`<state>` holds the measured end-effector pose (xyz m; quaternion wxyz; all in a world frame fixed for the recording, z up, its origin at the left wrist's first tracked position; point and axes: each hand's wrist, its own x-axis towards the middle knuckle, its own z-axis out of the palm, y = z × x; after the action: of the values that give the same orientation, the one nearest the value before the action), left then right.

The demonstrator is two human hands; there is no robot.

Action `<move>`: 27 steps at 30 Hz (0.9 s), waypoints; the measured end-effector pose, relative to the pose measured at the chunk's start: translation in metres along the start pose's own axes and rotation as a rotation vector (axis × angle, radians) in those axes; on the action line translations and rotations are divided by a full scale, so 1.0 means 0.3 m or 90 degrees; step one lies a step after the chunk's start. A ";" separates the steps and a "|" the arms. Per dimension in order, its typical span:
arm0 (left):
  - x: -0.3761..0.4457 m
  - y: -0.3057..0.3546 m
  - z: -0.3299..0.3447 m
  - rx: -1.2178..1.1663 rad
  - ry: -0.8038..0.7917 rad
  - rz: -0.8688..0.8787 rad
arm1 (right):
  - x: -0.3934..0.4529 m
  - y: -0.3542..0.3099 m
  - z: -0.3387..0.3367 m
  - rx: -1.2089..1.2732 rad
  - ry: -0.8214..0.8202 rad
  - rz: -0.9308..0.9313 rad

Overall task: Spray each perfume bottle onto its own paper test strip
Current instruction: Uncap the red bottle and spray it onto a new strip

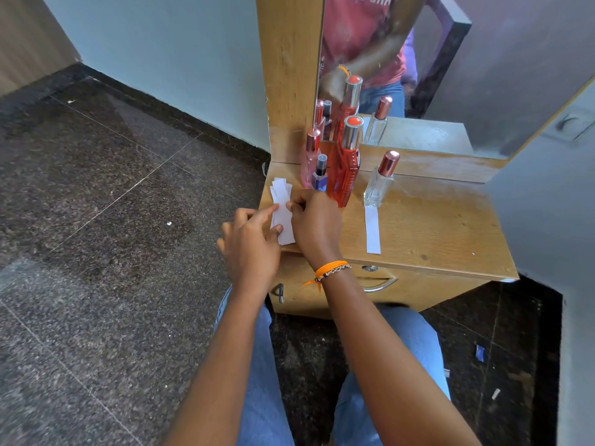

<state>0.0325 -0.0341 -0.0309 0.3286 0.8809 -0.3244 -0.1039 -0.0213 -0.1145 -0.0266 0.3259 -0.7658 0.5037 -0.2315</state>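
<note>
On the light wooden desk [434,226] both hands work at a small stack of white paper test strips [282,204] lying at the desk's 9 o'clock edge. The left hand [249,243] has its forefinger stretched out to the stack's left edge and its thumb touching the lower end of the strips, the other fingers loosely curled. The right hand [314,220], with an orange thread and bead bracelet [331,271] on its wrist, pinches the right edge of the stack between thumb and fingertips.

Just beyond the right hand, toward 12 o'clock, four capped bottles stand upright. At the far left is a pale pink glass perfume bottle with a rose-metal cap [310,156]; touching or just in front of it stands a small dark blue perfume bottle with a black cap [320,175]. Beside these at 3 o'clock rises a tall red perfume bottle with a silver collar and red top [347,165], the tallest of the group. Well apart, further toward 3 o'clock, stands a clear square glass perfume bottle with a copper-coloured cap [380,185].

A single white paper strip [373,230] lies flat on the desk just at 6 o'clock of the clear bottle, its far end near the bottle's base.

A mirror in a wooden frame [289,75] behind the desk repeats the bottles.
</note>
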 end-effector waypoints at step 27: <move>-0.156 0.205 0.135 -0.147 -0.039 0.180 | -0.097 0.388 -0.336 -0.043 0.244 -0.034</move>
<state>-0.0506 -0.0603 -0.0234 0.4288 0.7795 -0.4405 -0.1200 -0.1735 -0.1472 -0.0441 0.1916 -0.7315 0.5434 -0.3645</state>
